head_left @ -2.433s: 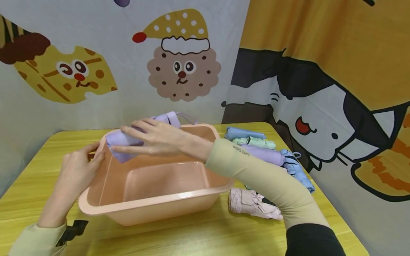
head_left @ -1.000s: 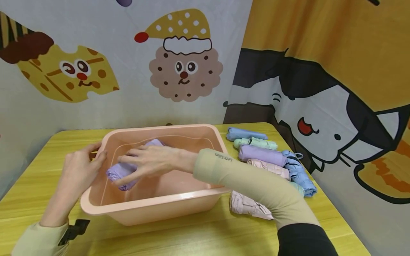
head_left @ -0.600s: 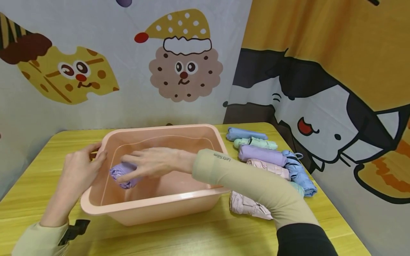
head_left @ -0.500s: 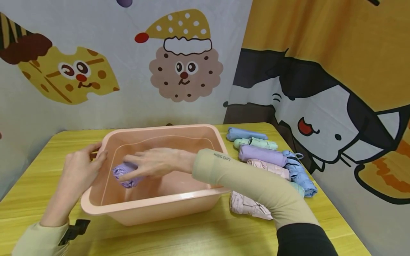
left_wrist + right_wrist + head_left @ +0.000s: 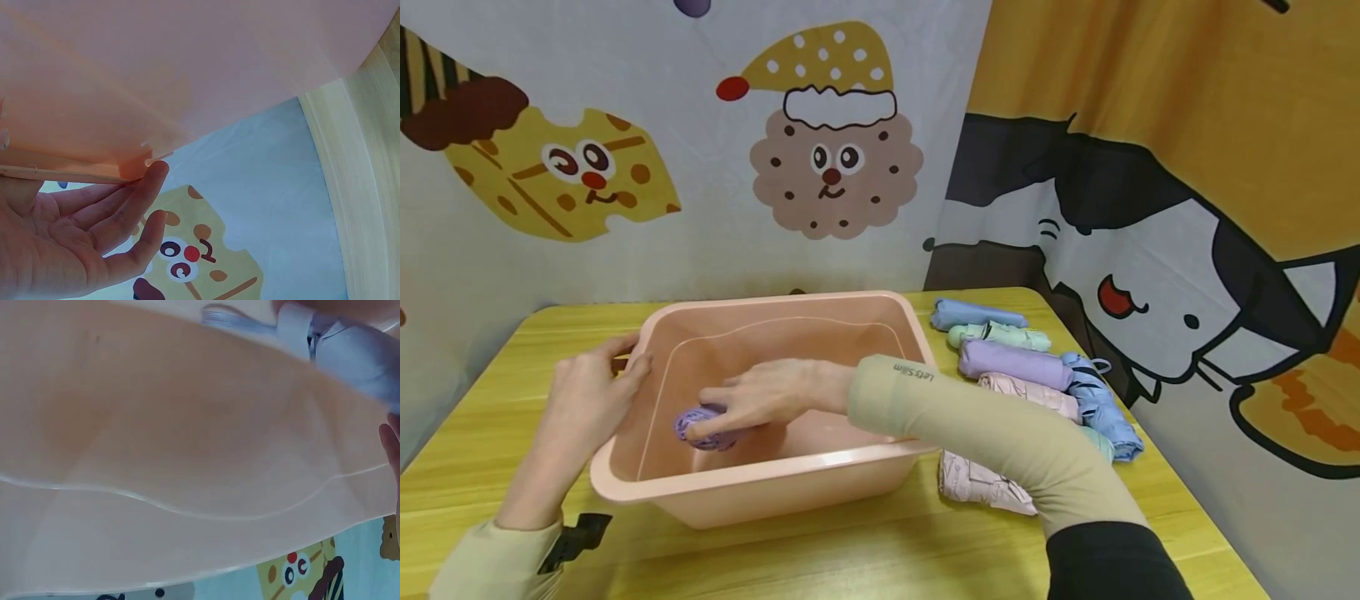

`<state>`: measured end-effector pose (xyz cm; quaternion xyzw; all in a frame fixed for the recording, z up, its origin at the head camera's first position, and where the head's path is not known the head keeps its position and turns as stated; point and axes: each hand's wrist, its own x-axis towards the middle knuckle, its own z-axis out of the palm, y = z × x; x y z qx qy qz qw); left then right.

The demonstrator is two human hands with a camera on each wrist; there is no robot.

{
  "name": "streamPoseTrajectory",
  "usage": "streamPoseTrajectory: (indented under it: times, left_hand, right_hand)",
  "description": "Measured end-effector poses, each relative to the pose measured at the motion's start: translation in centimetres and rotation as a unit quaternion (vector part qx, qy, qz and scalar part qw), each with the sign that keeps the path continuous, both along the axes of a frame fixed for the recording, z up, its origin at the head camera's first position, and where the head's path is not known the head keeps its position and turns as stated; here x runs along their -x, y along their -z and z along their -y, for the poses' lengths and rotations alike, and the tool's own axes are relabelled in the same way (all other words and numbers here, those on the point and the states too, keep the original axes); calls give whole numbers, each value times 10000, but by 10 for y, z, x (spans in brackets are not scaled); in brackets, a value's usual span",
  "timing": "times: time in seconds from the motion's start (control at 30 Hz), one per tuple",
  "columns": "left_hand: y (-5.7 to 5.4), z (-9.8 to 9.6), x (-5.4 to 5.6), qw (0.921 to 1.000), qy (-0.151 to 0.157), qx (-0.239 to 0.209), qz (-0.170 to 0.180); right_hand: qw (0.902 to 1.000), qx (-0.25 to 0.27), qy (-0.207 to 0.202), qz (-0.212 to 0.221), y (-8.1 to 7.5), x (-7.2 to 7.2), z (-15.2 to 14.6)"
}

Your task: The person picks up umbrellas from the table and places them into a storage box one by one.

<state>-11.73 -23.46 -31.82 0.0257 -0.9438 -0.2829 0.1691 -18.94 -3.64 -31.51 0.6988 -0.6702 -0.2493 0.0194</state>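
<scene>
A lavender folding umbrella [image 5: 703,427] lies low inside the peach plastic basin [image 5: 775,475], at its left side. Its strap and handle end [image 5: 294,328] show in the right wrist view. My right hand [image 5: 767,393] reaches down into the basin and grips the umbrella from above, hiding most of it in the head view. At the basin's left rim, my left hand [image 5: 591,387] holds on with thumb on top. The left wrist view shows fingers [image 5: 128,215] bent beneath the rim.
Several folded umbrellas lie right of the basin: a blue one [image 5: 977,314], a mint one [image 5: 1000,336], a lavender one [image 5: 1015,363], a pink one [image 5: 1033,394], a patterned blue one [image 5: 1101,408] and a nearer pink one [image 5: 985,482]. A cartoon curtain [image 5: 700,258] hangs behind the table [image 5: 820,558].
My right hand has carried the lavender umbrella from above the basin's rim down inside, then lower and slightly right. My left hand stays on the rim.
</scene>
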Motion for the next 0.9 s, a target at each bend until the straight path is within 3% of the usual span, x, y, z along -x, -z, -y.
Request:
streamPoseTrajectory:
  times: [0.17,0.5,0.63,0.9]
  left_hand:
    - [1,1,1,10000,-12,4,-34]
    - [1,0,3,10000,-7,-37,91]
    - [1,0,3,9999,13,-60,95]
    - [0,2,4,9999,19,-46,100]
  right_hand:
    - [9984,299,-156,-447,-3,3,1]
    - [9978,479,40,-448,-21,10,-2]
    - [9953,729,330,-550,-38,10,-9]
    - [9831,1438,1099,-264,-80,10,-35]
